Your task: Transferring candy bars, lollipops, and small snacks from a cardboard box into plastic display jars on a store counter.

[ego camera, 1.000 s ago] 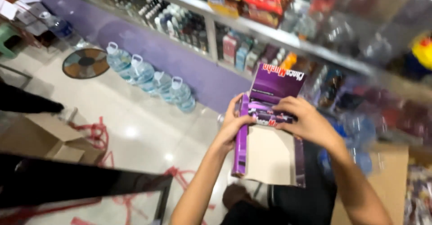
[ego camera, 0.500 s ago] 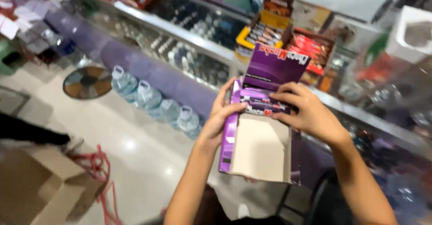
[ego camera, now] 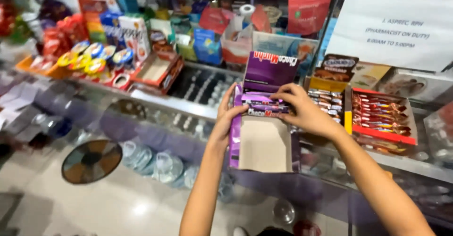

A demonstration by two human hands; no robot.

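Up close, both hands, left (ego camera: 225,123) and right (ego camera: 306,115), grip bars in the purple box (ego camera: 264,144) (lid raised), beside red (ego camera: 383,118) and yellow trays (ego camera: 325,97) on the table (ego camera: 155,101).

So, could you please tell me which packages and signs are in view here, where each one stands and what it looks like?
Purple cardboard display box: centre, on the glass counter, lid up, held by left hand and right hand; purple bars at its back.
Red open tray: right of it, rows of red-wrapped bars.
Yellow box: between them, brown-wrapped bars.
White paper sign: upper right, rectangular, dark print.
Red hanging card: top centre.
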